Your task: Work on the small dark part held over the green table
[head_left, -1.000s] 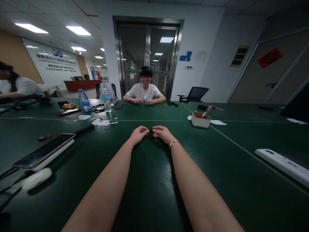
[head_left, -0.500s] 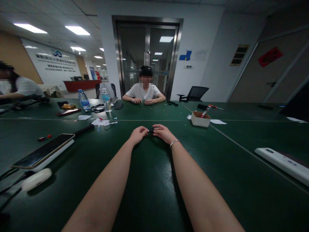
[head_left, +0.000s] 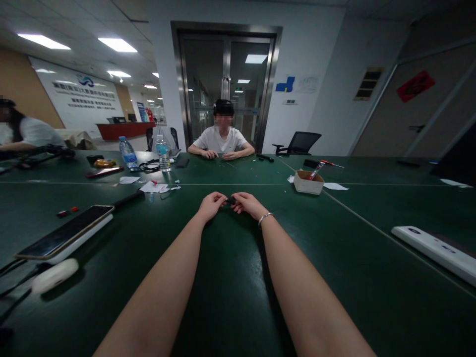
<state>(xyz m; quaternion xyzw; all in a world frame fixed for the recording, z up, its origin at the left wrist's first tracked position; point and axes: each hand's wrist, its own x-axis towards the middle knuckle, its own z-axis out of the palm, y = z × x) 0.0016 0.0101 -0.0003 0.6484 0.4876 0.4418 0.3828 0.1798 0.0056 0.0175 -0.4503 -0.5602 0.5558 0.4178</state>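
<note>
A small black object with a pale tip on its left end is held between my two hands, over the green table. My left hand pinches the pale end between thumb and fingertips. On the black end, the fingers of my right hand are closed; a silver bracelet circles that wrist. What kind of object it is cannot be made out at this size, and the fingers cover part of it.
Left on the table are a phone on a white block, a white rounded device, papers and water bottles. A small box stands right, beyond it a white device. A person sits opposite.
My right hand's fingers have drawn in around the black end and shifted slightly left. My left hand keeps its pinch almost in place.
</note>
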